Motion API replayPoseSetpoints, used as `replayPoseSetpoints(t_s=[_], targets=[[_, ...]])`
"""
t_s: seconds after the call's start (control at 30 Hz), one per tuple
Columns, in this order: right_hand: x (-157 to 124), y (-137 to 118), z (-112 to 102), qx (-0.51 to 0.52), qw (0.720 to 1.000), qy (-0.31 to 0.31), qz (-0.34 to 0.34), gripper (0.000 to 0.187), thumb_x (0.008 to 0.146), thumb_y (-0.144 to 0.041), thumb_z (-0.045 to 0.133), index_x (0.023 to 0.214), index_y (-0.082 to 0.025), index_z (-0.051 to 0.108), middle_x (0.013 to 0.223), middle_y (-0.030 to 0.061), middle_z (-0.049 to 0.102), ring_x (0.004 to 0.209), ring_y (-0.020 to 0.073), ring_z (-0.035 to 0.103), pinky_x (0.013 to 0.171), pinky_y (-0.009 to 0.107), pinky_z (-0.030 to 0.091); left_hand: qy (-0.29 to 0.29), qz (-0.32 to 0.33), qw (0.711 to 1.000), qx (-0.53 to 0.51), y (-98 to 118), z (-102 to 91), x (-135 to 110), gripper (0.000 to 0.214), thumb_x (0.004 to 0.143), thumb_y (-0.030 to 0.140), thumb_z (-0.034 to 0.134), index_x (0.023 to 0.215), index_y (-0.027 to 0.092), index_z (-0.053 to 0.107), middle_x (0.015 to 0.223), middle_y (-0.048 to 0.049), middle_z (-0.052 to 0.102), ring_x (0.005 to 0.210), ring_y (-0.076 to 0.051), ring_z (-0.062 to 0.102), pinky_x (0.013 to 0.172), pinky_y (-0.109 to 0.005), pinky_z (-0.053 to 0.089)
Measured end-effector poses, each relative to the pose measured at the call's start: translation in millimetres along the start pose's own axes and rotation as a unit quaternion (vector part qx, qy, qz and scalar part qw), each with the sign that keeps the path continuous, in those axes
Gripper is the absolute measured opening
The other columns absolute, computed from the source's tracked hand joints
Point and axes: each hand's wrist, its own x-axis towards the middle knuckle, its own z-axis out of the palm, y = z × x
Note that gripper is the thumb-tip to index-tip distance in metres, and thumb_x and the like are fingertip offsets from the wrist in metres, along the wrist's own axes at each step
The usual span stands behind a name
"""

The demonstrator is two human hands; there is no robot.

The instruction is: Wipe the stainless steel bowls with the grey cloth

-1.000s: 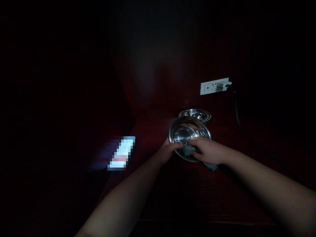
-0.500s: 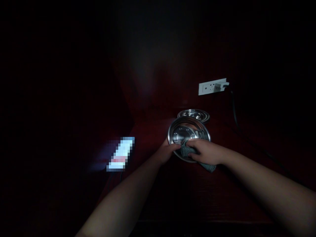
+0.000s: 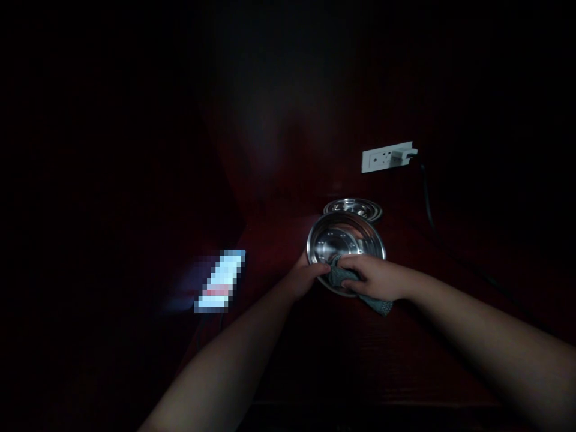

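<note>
The scene is very dark. My left hand grips the near left rim of a shiny steel plate, which tilts up toward me. My right hand is closed on a grey cloth pressed against the plate's near edge, and a corner of the cloth hangs below my wrist. Just behind the held plate, a second steel plate lies flat on the dark red wooden surface.
A white wall socket with a plug and a dark cable sits behind the plates to the right. A glowing, blurred screen lies at the left. Everything else is in darkness.
The plate and both hands have shifted slightly left. My right hand with the cloth has slid a little along the plate's near edge.
</note>
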Motion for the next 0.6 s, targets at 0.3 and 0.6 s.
replayPoseSetpoints(t_s=[0.3,0.6], targets=[[0.7,-2.1,-0.4,-0.119,0.991,0.038,0.040,0.012,0.079,-0.022,0.061,0.089,-0.019,0.067,0.092,0.0084,0.067,0.089,0.0236,0.061,0.083,0.038,0.046,-0.005,-0.001,1.000,-0.016,2.4,2.7,-0.1,0.068,0.055,0.014,0.071,0.121,0.016,0.058,0.105,-0.0076,0.070,0.100,-0.026,0.062,0.092,-0.039,0.044],[0.7,-3.2,-4.7,-0.218,0.972,0.063,0.062,0.013,0.079,-0.022,0.059,0.089,-0.019,0.066,0.094,0.0113,0.064,0.094,0.0278,0.060,0.083,0.041,0.045,0.000,0.001,1.000,-0.023,2.2,1.9,0.3,0.070,0.054,0.013,0.070,0.123,0.017,0.056,0.112,-0.0093,0.068,0.104,-0.028,0.061,0.093,-0.040,0.044]])
